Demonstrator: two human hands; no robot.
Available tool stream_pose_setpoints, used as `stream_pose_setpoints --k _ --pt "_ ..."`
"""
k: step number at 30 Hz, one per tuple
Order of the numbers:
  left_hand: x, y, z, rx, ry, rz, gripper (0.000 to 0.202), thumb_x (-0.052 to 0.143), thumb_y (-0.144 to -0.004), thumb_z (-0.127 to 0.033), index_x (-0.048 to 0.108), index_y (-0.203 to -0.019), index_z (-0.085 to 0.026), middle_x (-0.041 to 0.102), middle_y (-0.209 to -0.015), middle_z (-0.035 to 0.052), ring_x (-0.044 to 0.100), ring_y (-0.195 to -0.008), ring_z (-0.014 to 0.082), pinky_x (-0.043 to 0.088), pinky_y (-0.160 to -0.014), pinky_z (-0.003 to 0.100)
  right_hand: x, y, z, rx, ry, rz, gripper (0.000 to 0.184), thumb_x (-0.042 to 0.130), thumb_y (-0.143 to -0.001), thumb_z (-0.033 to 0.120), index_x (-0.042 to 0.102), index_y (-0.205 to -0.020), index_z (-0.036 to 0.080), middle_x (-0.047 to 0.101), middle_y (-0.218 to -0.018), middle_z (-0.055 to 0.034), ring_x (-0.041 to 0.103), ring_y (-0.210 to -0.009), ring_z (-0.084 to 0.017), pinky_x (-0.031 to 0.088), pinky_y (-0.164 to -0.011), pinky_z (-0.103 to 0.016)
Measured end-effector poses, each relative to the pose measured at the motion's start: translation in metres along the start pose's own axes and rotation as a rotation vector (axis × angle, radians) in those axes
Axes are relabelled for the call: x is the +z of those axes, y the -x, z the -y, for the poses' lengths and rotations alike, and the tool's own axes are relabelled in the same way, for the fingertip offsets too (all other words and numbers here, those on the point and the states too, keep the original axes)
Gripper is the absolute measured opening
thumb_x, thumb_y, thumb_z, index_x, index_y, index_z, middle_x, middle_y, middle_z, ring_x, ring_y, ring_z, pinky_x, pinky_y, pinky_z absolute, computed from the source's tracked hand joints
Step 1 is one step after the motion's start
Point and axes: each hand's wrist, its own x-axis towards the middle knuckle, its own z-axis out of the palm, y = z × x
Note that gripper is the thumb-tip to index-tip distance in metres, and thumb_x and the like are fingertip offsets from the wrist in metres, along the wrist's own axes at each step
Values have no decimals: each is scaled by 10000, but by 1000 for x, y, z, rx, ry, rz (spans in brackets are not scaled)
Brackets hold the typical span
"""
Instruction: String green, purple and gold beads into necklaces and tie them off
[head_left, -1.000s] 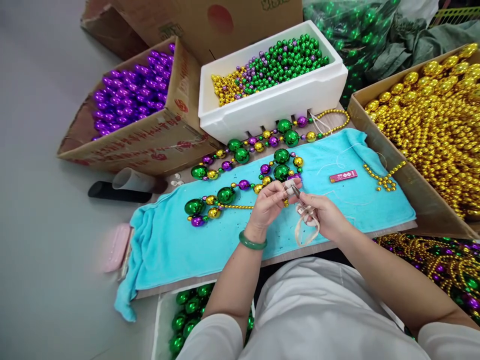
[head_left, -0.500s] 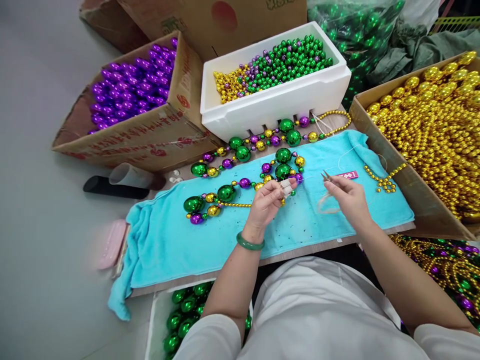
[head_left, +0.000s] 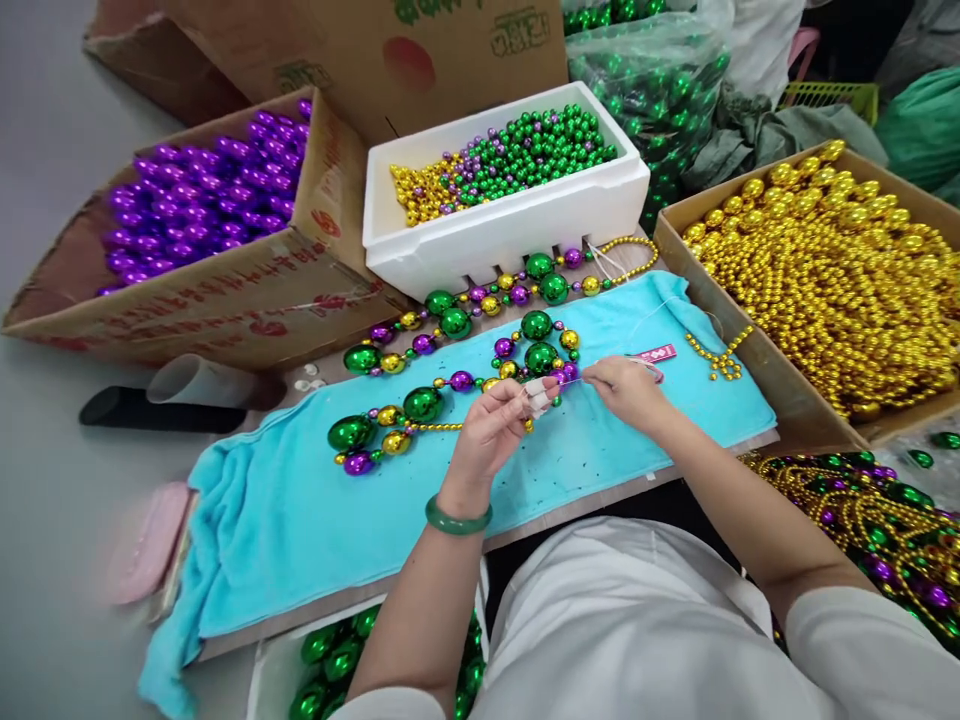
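Observation:
A strand of green, gold and purple beads [head_left: 450,372] lies looped on a turquoise towel [head_left: 315,510]. My left hand [head_left: 495,425], with taped fingertips and a green bangle on the wrist, pinches the strand near a purple bead. My right hand [head_left: 626,390] is closed just to its right, fingertips toward the same spot, with small scissors partly showing behind it. A thin white thread [head_left: 652,312] trails over the towel beyond my right hand. A small red packet [head_left: 658,353] lies beside that hand.
A white foam box [head_left: 510,215] holds mixed small beads. A cardboard box of purple beads [head_left: 202,205] stands left, a box of gold beads [head_left: 832,270] right. Bead strands [head_left: 885,520] are heaped lower right, green balls [head_left: 337,660] below the board. A black tube [head_left: 161,410] lies left.
My right hand drew away to the right with the scissors, then came back to the strand beside my left hand. The camera view shifted, so everything sits lower and further left.

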Motion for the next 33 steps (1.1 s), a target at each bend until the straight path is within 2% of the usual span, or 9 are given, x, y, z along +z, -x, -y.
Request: stream_pose_setpoints --k 4,9,12,15,19,21,24,28,33 --pt "-10 0 4 29 22 -21 165 747 -730 -254 622 -745 -146 707 -1094 133 655 -1073 278 469 -957 395 -26 14 -25 219 47 -5 230 535 -875 180 756 -941 183 739 -976 -81 664 -941 -211 485 -864 -321" --pt "-14 1 5 35 28 -3 139 734 -747 -239 633 -746 -143 717 -1067 125 677 -1021 255 483 -939 373 -82 45 -34 525 138 110 223 605 -812 247 760 -972 237 749 -899 -43 677 -795 -209 502 -727 -307" --pt "-14 3 1 62 25 -12 122 726 -756 -228 637 -756 -144 723 -1043 117 688 -989 238 503 -900 345 -115 55 -27 652 396 22 280 604 -797 256 738 -1039 216 738 -925 -100 673 -819 -261 491 -719 -355" --pt "-12 6 -6 95 33 -32 135 729 -754 -234 627 -745 -145 723 -1038 112 689 -989 239 513 -898 350 -128 53 -13 671 579 -190 231 561 -801 222 737 -940 164 719 -882 -152 666 -831 -300 481 -723 -399" --pt "-10 11 -18 143 48 -44 183 754 -731 -269 614 -734 -151 721 -1044 112 678 -1023 264 514 -928 401 -88 30 20 271 28 -400 189 568 -830 290 718 -879 187 713 -872 -81 653 -777 -214 497 -720 -347" --pt "-9 14 -23 160 55 -50 189 758 -727 -272 610 -732 -155 724 -1032 101 679 -1022 259 518 -928 398 -49 14 41 125 -383 -283 187 600 -816 323 714 -891 194 711 -854 -46 632 -694 -166 502 -660 -305" --pt "-6 19 -31 182 55 -57 179 751 -739 -265 609 -727 -156 727 -1023 85 689 -995 236 536 -882 349 6 -8 69 90 -733 -5 230 624 -775 279 694 -972 184 692 -801 -14 584 -583 -121 469 -568 -265" --pt "-4 27 -38 204 34 -63 162 739 -751 -261 616 -735 -157 725 -1028 78 698 -952 214 547 -809 307 34 -22 83 75 -745 148 106 608 -770 248 665 -806 166 614 -645 20 534 -547 -101 414 -548 -243" --pt "-13 30 -51 238 -146 -116 194 754 -733 -298 615 -744 -164 721 -1007 64 695 -926 204 550 -806 338 4 -36 81 -49 -454 88 73 554 -784 164 579 -716 169 567 -607 28 472 -554 -93 372 -549 -238"
